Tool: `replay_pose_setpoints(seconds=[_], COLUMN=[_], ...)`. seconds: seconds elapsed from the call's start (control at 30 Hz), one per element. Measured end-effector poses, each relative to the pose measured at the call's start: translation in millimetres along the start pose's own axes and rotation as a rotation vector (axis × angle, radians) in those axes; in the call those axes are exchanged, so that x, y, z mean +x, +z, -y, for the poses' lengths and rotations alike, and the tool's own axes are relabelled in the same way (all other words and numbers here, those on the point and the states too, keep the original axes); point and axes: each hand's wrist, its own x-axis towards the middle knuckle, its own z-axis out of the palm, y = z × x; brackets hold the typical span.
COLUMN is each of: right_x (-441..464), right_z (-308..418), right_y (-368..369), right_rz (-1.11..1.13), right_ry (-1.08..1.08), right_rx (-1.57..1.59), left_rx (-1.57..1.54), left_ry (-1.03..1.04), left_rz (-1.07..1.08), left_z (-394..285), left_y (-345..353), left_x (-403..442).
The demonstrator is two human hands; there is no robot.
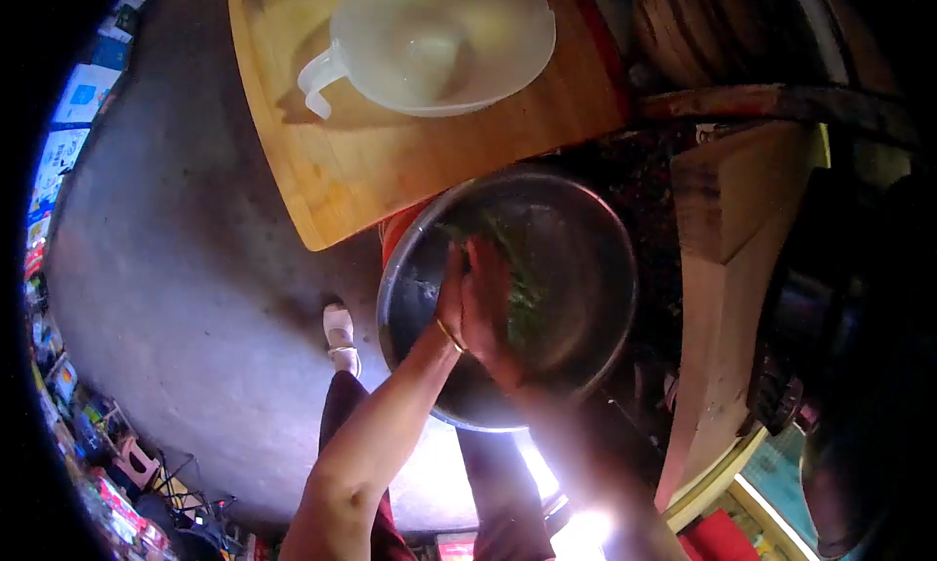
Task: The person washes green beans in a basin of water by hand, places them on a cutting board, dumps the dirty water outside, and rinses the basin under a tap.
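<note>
A round metal basin holds dark leafy greens, partly hidden by my hands. Inside the basin my left hand, with a thin gold bracelet at the wrist, presses against my right hand. The fingers of both point away from me and are closed together around some of the greens, whose ends show by the fingertips. How much lies between the palms is hidden. The right forearm is blurred.
Beyond the basin, a wooden board carries a white translucent plastic strainer or scoop with a hooked handle. A wooden plank piece stands at the right. My shoe is on the grey floor; boxes and clutter line the left edge.
</note>
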Motion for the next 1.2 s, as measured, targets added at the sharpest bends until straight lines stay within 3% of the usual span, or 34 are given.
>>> replay_pose_setpoints(seconds=[0.03,0.1,0.17,0.23,0.27,0.33,0.37,0.4,0.43,0.5,0.53,0.6,0.63,0.7,0.77,0.83,0.9,1.0,1.1,1.2], right_x=[-2.9,10.2,12.8,9.3,0.3,-18.4,-21.7,-16.2,-8.3,16.2,22.8,30.7,34.7,40.3,13.3,6.9,10.2,10.1,-4.7,11.4], right_z=[-13.4,-20.8,-19.4,-5.2,-1.8,-0.1,-3.5,-26.0,-44.1,-48.6,-47.9,-50.9,-57.1,-71.0,-37.6,-19.8,-15.2,-23.7,-9.3,-30.1], right_y=[13.8,2.4,3.7,18.7,10.0,-8.2,-14.9,-16.8,-23.1,-60.6,-58.7,-50.1,-30.8,24.6,25.4,9.2,-3.5,1.6,14.1,17.6], right_rz=[-0.149,-0.121,-0.093,-0.366,-0.365,-0.289,-0.263,-0.263,-0.258,-0.497,-0.500,-0.204,-0.202,-0.253,-0.234,-0.234,0.107,-0.048,-0.314,-0.272], right_ry=[-0.226,-0.152,-0.076,-0.121,-0.122,-0.264,-0.310,-0.115,0.077,0.216,0.215,0.102,0.108,-0.191,-0.094,-0.018,0.101,0.062,0.004,0.077], right_rx=[-0.090,-0.045,-0.010,-0.016,-0.019,0.330,0.449,0.490,0.529,0.529,0.534,-0.377,-0.379,-0.178,-0.085,0.017,0.061,0.067,0.077,0.042], left_rx=[0.690,1.203,1.208,1.209,1.141,1.052,1.191,1.320,1.326,1.338,1.343,1.378,1.375,1.198,1.202,1.244,1.277,1.175,0.936,0.772], left_ry=[-0.060,0.204,0.161,0.117,0.041,-0.035,0.096,0.231,0.230,0.297,0.297,0.184,0.177,0.217,0.202,0.203,0.276,0.222,-0.088,-0.010], left_rz=[0.051,-0.709,-0.737,-0.759,-0.371,0.007,-0.209,-0.427,-0.421,-0.732,-0.731,-0.965,-0.970,-0.785,-0.746,-0.691,-0.750,-0.718,-0.361,-0.264], left_z=[1.2,41.6,29.1,9.7,3.2,6.2,23.0,33.9,34.4,31.5,34.8,42.3,39.1,22.7,-15.6,-1.9,33.8,33.4,-21.3,2.2], left_y=[2.8,34.7,30.9,20.4,18.2,19.5,37.2,51.0,58.0,67.8,75.1,80.9,71.4,36.7,1.3,9.4,22.1,19.6,1.6,7.6], left_x=[-2.4,-7.3,-2.9,-4.5,-5.6,-12.7,-13.3,-12.4,-10.0,-6.1,0.3,18.2,24.5,33.1,29.8,23.0,13.5,9.7,11.0,5.4])
